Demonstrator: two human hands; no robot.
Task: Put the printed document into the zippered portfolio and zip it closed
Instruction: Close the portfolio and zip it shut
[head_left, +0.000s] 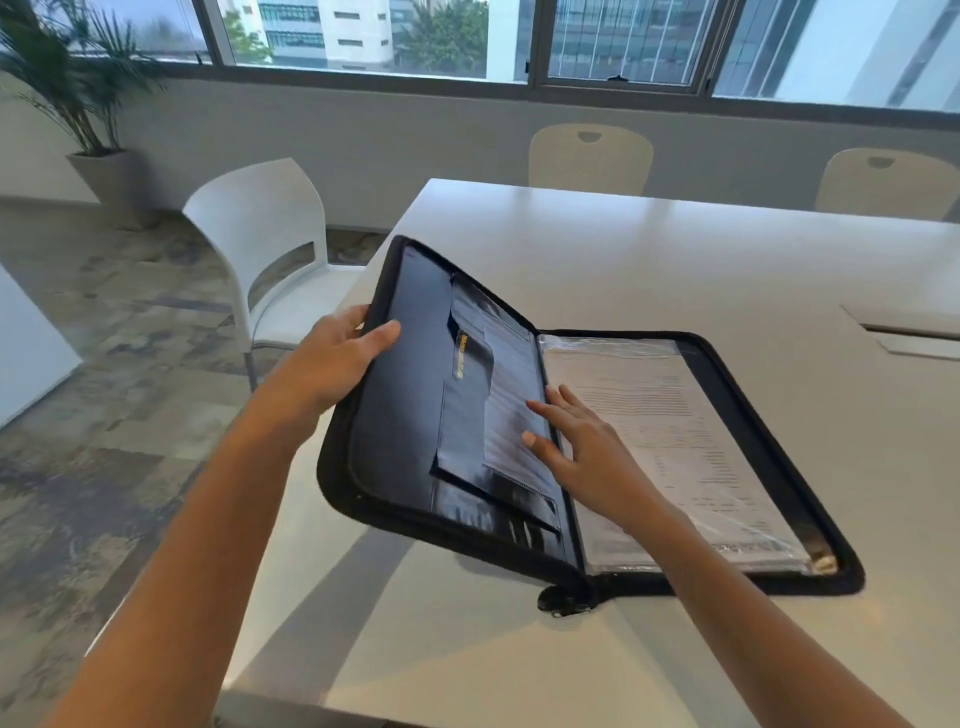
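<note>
A black zippered portfolio (400, 415) with a dark blue lining lies unzipped at the white table's near left corner. Its left cover is raised at a slant, and my left hand (337, 358) grips that cover's outer edge, thumb on the lining. The right half lies flat and holds the printed document (685, 431) under a clear plastic sleeve. My right hand (576, 447) rests flat with fingers spread by the spine, on the document's left edge, holding nothing. A zipper pull (563, 600) sticks out at the spine's near end.
The white table (623, 249) runs far and right, with a cable hatch (914, 338) at the right edge. A white chair (265, 244) stands left of the table; two beige chairs (589, 158) at the far side. A potted plant (98, 135) is far left.
</note>
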